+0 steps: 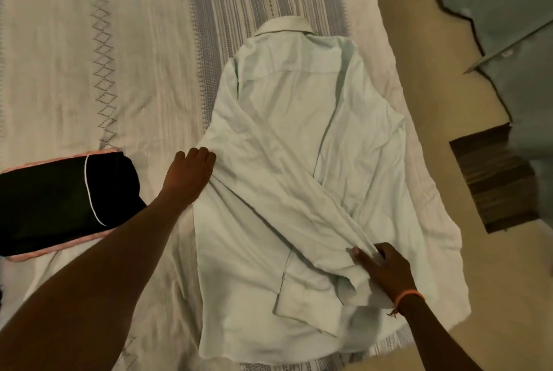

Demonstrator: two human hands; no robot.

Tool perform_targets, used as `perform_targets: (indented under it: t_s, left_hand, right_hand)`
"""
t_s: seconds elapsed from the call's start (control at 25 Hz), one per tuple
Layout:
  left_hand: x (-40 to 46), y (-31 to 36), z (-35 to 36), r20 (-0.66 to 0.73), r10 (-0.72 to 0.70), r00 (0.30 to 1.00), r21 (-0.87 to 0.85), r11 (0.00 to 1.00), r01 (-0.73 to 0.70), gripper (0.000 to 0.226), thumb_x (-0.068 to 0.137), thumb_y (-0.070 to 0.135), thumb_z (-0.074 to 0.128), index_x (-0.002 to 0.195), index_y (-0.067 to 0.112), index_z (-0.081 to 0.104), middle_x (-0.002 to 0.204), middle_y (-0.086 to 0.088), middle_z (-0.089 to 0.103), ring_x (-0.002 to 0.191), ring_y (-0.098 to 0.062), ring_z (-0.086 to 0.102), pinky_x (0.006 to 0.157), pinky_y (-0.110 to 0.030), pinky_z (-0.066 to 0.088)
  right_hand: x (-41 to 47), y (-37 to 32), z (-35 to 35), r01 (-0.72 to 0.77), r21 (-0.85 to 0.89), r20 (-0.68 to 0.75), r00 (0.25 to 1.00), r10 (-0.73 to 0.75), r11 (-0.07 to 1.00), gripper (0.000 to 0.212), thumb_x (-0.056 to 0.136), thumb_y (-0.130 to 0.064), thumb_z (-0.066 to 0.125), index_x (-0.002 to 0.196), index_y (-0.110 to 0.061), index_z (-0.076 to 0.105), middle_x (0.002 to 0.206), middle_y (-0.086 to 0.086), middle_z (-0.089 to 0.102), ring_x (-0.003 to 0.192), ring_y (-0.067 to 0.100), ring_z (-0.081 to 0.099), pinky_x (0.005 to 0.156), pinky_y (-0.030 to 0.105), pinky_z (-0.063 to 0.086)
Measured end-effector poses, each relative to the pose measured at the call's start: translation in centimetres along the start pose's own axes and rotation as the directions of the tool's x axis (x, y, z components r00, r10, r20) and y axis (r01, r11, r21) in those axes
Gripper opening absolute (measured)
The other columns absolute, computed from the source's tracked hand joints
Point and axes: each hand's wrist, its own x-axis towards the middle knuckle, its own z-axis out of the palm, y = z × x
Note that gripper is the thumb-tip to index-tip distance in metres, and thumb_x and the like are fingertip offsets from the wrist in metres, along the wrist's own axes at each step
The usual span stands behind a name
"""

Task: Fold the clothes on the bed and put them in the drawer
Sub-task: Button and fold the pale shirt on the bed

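Note:
A pale mint long-sleeved shirt [287, 119] lies back-up on the bed, collar pointing away from me. One sleeve runs diagonally across its back toward the lower right. My left hand [188, 174] presses on the shirt's left edge with fingers curled into the fabric. My right hand [381, 269], with an orange band at the wrist, pinches the sleeve near its cuff. A folded black garment with thin white piping [59, 200] rests on a pink folded piece at the left.
The bed carries a cream cover with grey stripes and diamond stitching [119, 41]. Its right edge borders a beige floor [449, 101]. A dark wooden block [496, 179] and grey-green panels [508, 11] stand at the right.

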Motion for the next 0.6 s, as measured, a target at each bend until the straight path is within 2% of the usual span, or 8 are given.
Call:
perform_targets:
  t_s: [0.08, 0.2, 0.28, 0.36, 0.44, 0.52, 0.56, 0.6]
  left_hand:
    - [-0.4, 0.3, -0.1, 0.071, -0.055, 0.996, -0.038, 0.998, 0.058, 0.044, 0.059, -0.005, 0.076, 0.098, 0.0, 0.057, 0.08, -0.013, 0.053, 0.06, -0.03, 0.053, 0.049, -0.032, 0.029]
    - [-0.4, 1.1, -0.4, 0.17, -0.136, 0.976, -0.102, 0.983, 0.155, 0.043, 0.062, -0.005, 0.073, 0.102, 0.0, 0.058, 0.086, -0.014, 0.054, 0.061, -0.031, 0.054, 0.047, -0.03, 0.028]
    - [-0.3, 1.6, -0.9, 0.266, -0.169, 0.949, -0.136, 0.968, 0.211, 0.039, 0.071, -0.004, 0.065, 0.109, -0.001, 0.055, 0.095, -0.016, 0.055, 0.068, -0.033, 0.057, 0.047, -0.034, 0.038]
    - [-0.5, 2.1, -1.5, 0.338, -0.199, 0.92, -0.15, 0.953, 0.262, 0.04, 0.082, 0.001, 0.057, 0.122, 0.0, 0.05, 0.112, -0.018, 0.053, 0.086, -0.036, 0.06, 0.061, -0.043, 0.051]
    - [-1.0, 3.4, -2.7, 0.408, -0.307, 0.86, -0.109, 0.919, 0.38, 0.043, 0.088, 0.007, 0.054, 0.129, 0.003, 0.044, 0.125, -0.017, 0.047, 0.105, -0.037, 0.054, 0.08, -0.048, 0.048]
    - [-2.1, 7.0, -4.7, 0.246, -0.397, 0.884, -0.113, 0.894, 0.433, 0.028, 0.088, 0.01, 0.052, 0.115, 0.002, 0.05, 0.111, -0.019, 0.052, 0.093, -0.038, 0.054, 0.071, -0.045, 0.043]
    - [-3.1, 9.8, -5.8, 0.132, -0.399, 0.907, -0.23, 0.878, 0.42, 0.016, 0.09, 0.015, 0.048, 0.1, 0.004, 0.054, 0.096, -0.017, 0.054, 0.082, -0.036, 0.054, 0.064, -0.042, 0.04]
    - [-4.2, 12.8, -6.6, 0.067, -0.373, 0.925, -0.403, 0.839, 0.367, 0.022, 0.094, 0.025, 0.045, 0.086, 0.007, 0.056, 0.083, -0.014, 0.055, 0.073, -0.034, 0.055, 0.061, -0.04, 0.04]
  right_hand:
    - [-0.4, 1.1, -0.9, -0.112, 0.206, 0.166, 0.983, 0.078, 0.972, 0.051, 0.067, -0.054, 0.083, 0.097, -0.016, 0.069, 0.092, 0.006, 0.072, 0.087, 0.025, 0.068, 0.074, 0.034, 0.054]
    - [-0.6, 2.7, -2.8, -0.23, 0.431, 0.416, 0.909, 0.034, 0.873, 0.082, 0.042, -0.036, 0.097, 0.112, -0.006, 0.067, 0.104, 0.015, 0.073, 0.095, 0.033, 0.071, 0.078, 0.044, 0.059]
    - [-0.2, 2.8, -3.9, -0.153, 0.349, 0.416, 0.909, -0.006, 0.925, 0.075, 0.05, -0.029, 0.097, 0.114, -0.005, 0.066, 0.103, 0.012, 0.074, 0.093, 0.028, 0.071, 0.071, 0.035, 0.059]
    - [0.9, 2.7, -4.2, 0.04, 0.037, 0.363, 0.931, -0.05, 0.999, 0.048, 0.074, -0.03, 0.084, 0.111, -0.006, 0.066, 0.104, 0.008, 0.071, 0.094, 0.022, 0.067, 0.076, 0.028, 0.052]
    - [2.3, 2.6, -3.6, 0.196, -0.27, 0.31, 0.945, -0.107, 0.943, 0.039, 0.085, -0.04, 0.072, 0.103, -0.006, 0.066, 0.103, 0.009, 0.067, 0.097, 0.026, 0.061, 0.076, 0.03, 0.041]
    - [2.4, 1.8, -2.9, 0.217, -0.301, 0.256, 0.956, -0.14, 0.929, 0.025, 0.091, -0.036, 0.066, 0.089, -0.01, 0.063, 0.092, 0.009, 0.063, 0.09, 0.028, 0.06, 0.069, 0.03, 0.034]
    - [2.2, 1.5, -2.7, 0.216, -0.262, 0.246, 0.957, -0.152, 0.94, 0.023, 0.091, -0.033, 0.067, 0.082, -0.012, 0.062, 0.085, 0.006, 0.063, 0.082, 0.025, 0.06, 0.064, 0.029, 0.035]
    - [2.1, 1.5, -2.6, 0.19, -0.173, 0.243, 0.959, -0.145, 0.966, 0.021, 0.089, -0.031, 0.069, 0.08, -0.014, 0.062, 0.081, 0.004, 0.064, 0.076, 0.02, 0.06, 0.062, 0.027, 0.038]
